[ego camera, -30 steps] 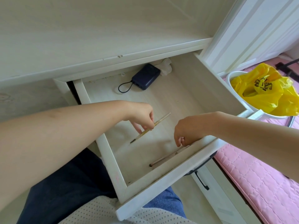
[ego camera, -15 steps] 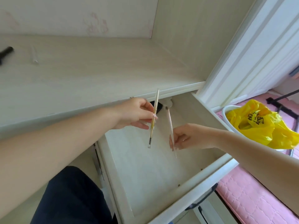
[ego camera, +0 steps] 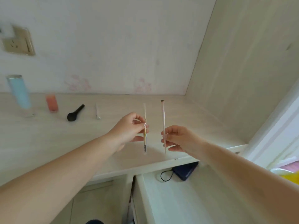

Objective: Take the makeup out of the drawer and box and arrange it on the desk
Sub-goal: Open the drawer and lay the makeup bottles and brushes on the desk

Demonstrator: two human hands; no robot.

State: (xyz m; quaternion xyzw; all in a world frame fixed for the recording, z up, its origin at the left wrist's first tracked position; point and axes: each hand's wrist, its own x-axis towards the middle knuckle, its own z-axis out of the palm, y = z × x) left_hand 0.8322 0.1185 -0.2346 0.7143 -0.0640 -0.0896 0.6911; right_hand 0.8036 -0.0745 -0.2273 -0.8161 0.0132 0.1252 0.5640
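On the surface (ego camera: 48,143), a row runs along the back from nine o'clock toward centre: bottle (ego camera: 19,94), small jar (ego camera: 52,103), brush (ego camera: 75,112), small stick (ego camera: 97,111). At centre the two hands (ego camera: 129,129) (ego camera: 179,139) hold a spoolie pencil (ego camera: 145,131) and thin brush (ego camera: 163,126) upright, side by side, apart. At five o'clock the open drawer (ego camera: 178,199) holds a pouch (ego camera: 185,171) at its back.

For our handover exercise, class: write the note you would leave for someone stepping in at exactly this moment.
Left hand pinches a thin yellow-banded spoolie brow pencil, upright over the pale wood desk.
Right hand pinches a slim pink-handled eye brush, also upright.
Done: a light blue bottle, small orange bottle, black powder brush and small white stick lined up on the desk.
Left: lay both down in the row. The open white drawer shows only a dark blue power bank. No box in view.
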